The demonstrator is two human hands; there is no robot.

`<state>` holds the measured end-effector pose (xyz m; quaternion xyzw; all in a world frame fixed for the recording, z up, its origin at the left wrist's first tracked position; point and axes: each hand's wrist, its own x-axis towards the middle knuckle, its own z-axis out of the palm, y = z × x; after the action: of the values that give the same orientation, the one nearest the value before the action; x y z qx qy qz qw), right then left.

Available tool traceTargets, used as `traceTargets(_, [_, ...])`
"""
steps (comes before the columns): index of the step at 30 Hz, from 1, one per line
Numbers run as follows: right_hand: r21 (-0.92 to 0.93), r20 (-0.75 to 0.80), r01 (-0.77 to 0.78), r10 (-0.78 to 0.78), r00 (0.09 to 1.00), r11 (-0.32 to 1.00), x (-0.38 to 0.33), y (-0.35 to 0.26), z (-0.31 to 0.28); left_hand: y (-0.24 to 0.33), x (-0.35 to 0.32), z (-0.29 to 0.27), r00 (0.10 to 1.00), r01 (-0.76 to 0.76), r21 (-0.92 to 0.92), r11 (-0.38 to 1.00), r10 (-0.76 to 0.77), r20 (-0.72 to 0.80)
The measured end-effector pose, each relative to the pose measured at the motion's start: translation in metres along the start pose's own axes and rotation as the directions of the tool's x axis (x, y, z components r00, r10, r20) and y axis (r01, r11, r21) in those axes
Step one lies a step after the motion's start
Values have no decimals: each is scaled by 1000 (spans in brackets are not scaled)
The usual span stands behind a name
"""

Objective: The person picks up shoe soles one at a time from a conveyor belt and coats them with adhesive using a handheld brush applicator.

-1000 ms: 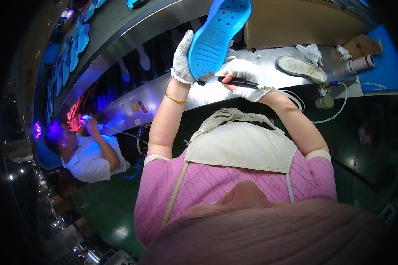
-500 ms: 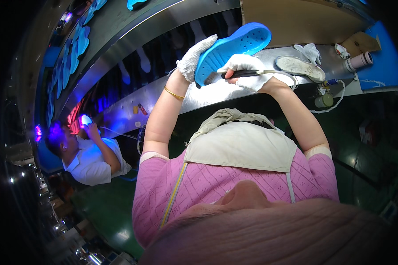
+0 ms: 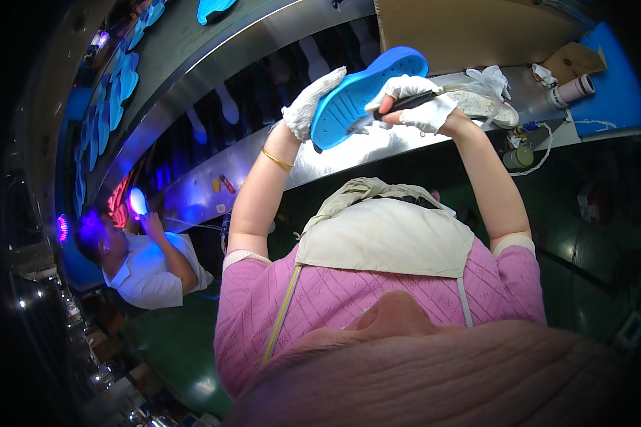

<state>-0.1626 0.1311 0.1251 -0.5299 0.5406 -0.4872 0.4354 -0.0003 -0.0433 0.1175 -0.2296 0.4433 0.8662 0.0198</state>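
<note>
My left hand (image 3: 312, 105), in a white knit glove, grips the left edge of a bright blue clog-style shoe sole (image 3: 340, 99). The sole is tilted, its ribbed, hole-dotted upper face showing, above the metal bench. In my right hand (image 3: 429, 114), gloved in white with bare fingertips, is a black-handled brush (image 3: 413, 102). Its pale, blurred tip is over the sole's lower right edge; whether it touches I cannot tell. A thin light tube runs from the handle's far end toward the right.
A whitish shoe (image 3: 477, 104), a crumpled white glove (image 3: 490, 80) and a pinkish cylinder (image 3: 575, 91) lie on the bench at right. Behind stands a cardboard panel (image 3: 477, 32). Blue soles (image 3: 127, 77) line the conveyor (image 3: 181, 35) at left. A co-worker (image 3: 146, 263) sits at lower left.
The sole and my left hand have shifted slightly left and down. My right hand with the brush has moved right and a little up, the tip shifting rightward along the sole.
</note>
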Motion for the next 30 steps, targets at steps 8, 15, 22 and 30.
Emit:
traceTargets(8, [78, -501, 54, -8, 865, 995, 6, 9, -44, -28, -3, 6, 961, -37, -331, 943, 125, 248])
traceTargets(15, [22, -442, 442, -388, 809, 897, -2, 27, 16, -34, 0, -5, 957, -240, -318, 918, 278, 81])
traceTargets(22, [-260, -441, 382, -461, 770, 887, -10, -1, 3, -36, -19, 1, 885, -446, -72, 892, 452, 108])
traceTargets(30, [-500, -264, 470, -645, 717, 727, -9, -31, 5, -33, -26, 6, 811, -578, -37, 815, 579, 83])
